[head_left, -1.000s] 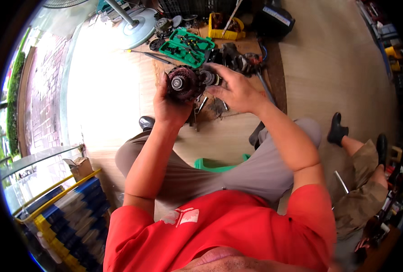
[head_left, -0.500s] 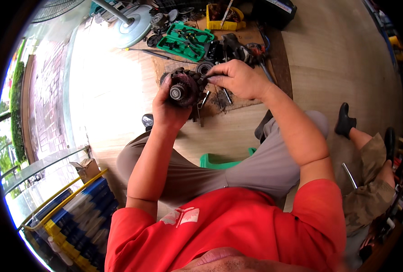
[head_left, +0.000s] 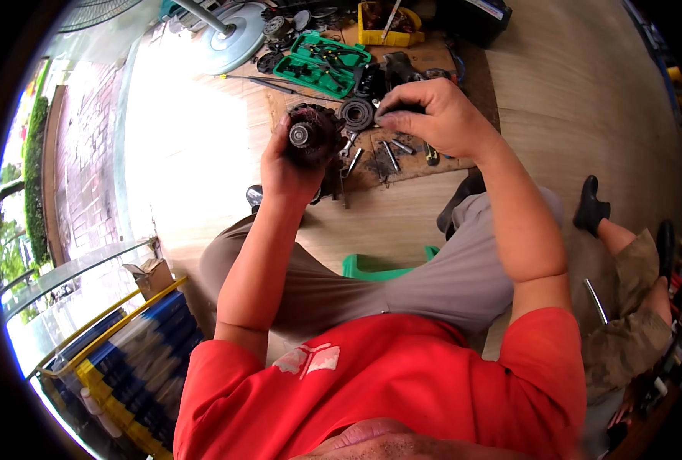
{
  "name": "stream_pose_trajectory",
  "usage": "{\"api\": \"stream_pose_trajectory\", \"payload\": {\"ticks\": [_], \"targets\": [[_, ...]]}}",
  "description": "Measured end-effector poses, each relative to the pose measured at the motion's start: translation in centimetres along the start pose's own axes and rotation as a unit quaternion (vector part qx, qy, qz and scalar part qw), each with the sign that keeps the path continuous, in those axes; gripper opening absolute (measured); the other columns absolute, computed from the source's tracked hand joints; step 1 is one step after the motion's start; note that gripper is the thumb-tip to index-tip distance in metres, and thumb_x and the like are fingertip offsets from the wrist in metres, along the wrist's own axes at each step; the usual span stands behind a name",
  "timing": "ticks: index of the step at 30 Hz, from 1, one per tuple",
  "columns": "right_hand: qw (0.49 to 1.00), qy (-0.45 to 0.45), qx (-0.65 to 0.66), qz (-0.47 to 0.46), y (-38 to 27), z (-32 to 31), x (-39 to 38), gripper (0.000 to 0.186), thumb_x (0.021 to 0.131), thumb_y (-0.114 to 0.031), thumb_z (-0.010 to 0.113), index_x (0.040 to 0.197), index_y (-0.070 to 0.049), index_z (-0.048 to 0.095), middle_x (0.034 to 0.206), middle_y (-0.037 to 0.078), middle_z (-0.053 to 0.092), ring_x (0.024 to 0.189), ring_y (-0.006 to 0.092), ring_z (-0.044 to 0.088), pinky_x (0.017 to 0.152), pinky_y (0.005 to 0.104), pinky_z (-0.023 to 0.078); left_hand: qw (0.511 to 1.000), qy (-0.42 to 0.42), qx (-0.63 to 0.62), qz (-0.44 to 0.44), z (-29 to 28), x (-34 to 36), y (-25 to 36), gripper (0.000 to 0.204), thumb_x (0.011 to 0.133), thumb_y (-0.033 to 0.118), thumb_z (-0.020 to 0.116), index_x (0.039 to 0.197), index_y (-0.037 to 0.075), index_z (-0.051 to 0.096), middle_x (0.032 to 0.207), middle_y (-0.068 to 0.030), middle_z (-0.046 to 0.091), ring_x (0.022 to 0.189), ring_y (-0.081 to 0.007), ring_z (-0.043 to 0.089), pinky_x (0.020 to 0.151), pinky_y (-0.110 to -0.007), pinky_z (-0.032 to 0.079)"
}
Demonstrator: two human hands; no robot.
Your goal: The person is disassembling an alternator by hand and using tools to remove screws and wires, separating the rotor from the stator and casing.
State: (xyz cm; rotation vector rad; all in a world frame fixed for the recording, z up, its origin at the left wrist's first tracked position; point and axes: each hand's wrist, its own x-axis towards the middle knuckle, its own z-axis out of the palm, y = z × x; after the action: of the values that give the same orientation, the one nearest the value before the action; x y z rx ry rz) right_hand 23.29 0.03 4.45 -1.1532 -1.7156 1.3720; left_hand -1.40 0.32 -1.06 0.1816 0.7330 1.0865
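In the head view, a person's left hand [head_left: 289,178] is gripping a dark, round machine part [head_left: 315,146] above a stained board [head_left: 425,167]. The right hand [head_left: 442,116] is hovering well apart, fingers bending toward the thumb; whether they are pinching anything cannot be told. A black ring [head_left: 356,113] is lying between.

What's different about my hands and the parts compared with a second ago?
Your right hand has moved to the right, away from the dark round part, leaving the black ring in fuller view; whether its fingers hold anything can't be told. Your left hand still grips the dark round part, and the green tool case still lies open.
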Motion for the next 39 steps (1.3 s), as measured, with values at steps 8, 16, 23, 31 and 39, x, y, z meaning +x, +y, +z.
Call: {"api": "stream_pose_trajectory", "payload": {"ticks": [8,16,23,31,39], "targets": [[0.988,-0.110,-0.100,-0.050,-0.9,-0.3,-1.1,0.014,0.081,-0.012,0.069,0.088,0.000,0.068,0.076,0.012,0.066,0.069,0.0191,0.061,0.066,0.0306,0.047,0.997,0.007,-0.038,0.062,-0.1,0.7,2.0,0.047,0.099,0.040,0.042,0.123,0.001,0.053,0.120,-0.0209,0.059,0.113,-0.0398,0.055,0.101,-0.053,0.043],[0.944,-0.074,-0.320,0.029,-0.1,-0.9,-1.3,0.017,0.082,-0.021,0.064,0.084,-0.004,0.067,0.082,0.017,0.065,0.081,0.0373,0.061,0.072,0.0447,0.049,0.993,-0.017,-0.078,0.092,0.9,-0.1,3.3,0.049,0.099,0.042,0.042,0.123,0.001,0.052,0.120,-0.0213,0.058,0.114,-0.0405,0.055,0.105,-0.059,0.038],[0.914,0.017,-0.406,0.024,0.5,-1.7,-1.0,0.016,0.080,-0.019,0.068,0.087,-0.004,0.067,0.083,0.017,0.064,0.082,0.0370,0.061,0.071,0.0435,0.048,0.987,-0.101,-0.104,0.062,0.4,-0.4,3.7,0.052,0.097,0.043,0.042,0.127,0.002,0.051,0.126,-0.0223,0.056,0.121,-0.0414,0.050,0.106,-0.058,0.036],[0.950,-0.046,-0.302,0.064,1.7,-0.2,-1.0,0.055,0.076,-0.019,0.075,0.125,-0.006,0.054,0.098,0.024,0.065,0.095,0.0406,0.062,0.081,0.0431,0.049,0.993,-0.098,-0.039,0.057,-1.0,-0.1,2.2,0.053,0.096,0.042,0.041,0.132,0.004,0.048,0.132,-0.0217,0.053,0.125,-0.0427,0.047,0.106,-0.057,0.035],[0.971,-0.138,-0.194,0.027,1.9,3.5,-0.2,0.056,0.082,-0.025,0.071,0.129,-0.003,0.050,0.104,0.024,0.065,0.098,0.0402,0.061,0.085,0.0433,0.048,0.993,-0.110,0.013,0.041,-2.2,0.5,0.5,0.054,0.094,0.040,0.045,0.136,0.006,0.045,0.135,-0.0231,0.049,0.126,-0.0445,0.045,0.107,-0.061,0.031]]}}
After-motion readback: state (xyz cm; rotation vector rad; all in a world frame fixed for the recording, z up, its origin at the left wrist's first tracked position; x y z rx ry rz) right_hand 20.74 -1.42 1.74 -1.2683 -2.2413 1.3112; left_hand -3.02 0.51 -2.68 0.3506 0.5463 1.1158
